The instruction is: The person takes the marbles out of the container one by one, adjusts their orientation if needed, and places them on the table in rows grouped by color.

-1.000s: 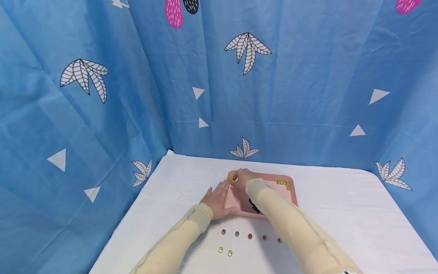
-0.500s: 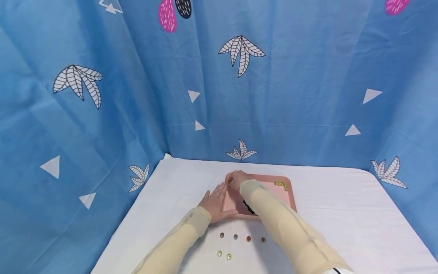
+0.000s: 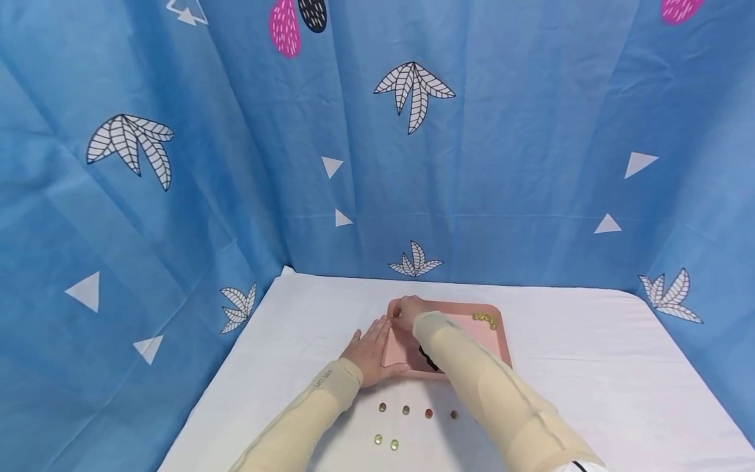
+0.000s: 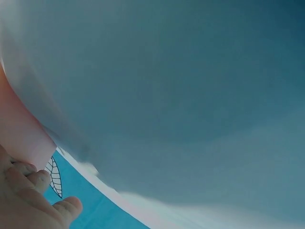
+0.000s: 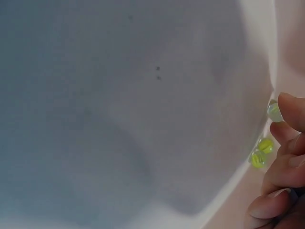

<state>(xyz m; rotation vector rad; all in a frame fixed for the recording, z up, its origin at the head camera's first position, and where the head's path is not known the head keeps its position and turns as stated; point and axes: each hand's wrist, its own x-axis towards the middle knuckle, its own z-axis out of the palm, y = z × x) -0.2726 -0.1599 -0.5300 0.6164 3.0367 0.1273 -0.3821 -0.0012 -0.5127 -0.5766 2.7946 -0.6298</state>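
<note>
A pink tray (image 3: 492,308) lies on the white table. My left hand (image 3: 368,354) rests with its fingers spread against the tray's left side, the thumb along the front rim; in the left wrist view its fingers (image 4: 38,183) show at the lower left. Over the tray's back left corner is my right hand (image 3: 409,313). Its thumb and forefinger pinch a clear, yellow-green glass marble (image 5: 274,112), seen in the right wrist view. Two more yellow-green marbles (image 5: 258,159) sit right beside those fingers. At the tray's back right corner, several yellow-green marbles (image 3: 485,318) form a bent line.
A black object (image 3: 428,358) shows in the tray, partly behind the right sleeve (image 3: 489,373). In front of the tray stand a row of darker marbles, one of them red (image 3: 428,413), and two yellow-green ones (image 3: 386,442). A blue curtain (image 3: 519,164) borders the table.
My right hand has settled lower at the back left corner, its fingers now hiding the yellow-green spot seen there earlier. The left hand stays on the tray. The head view has shifted slightly.
</note>
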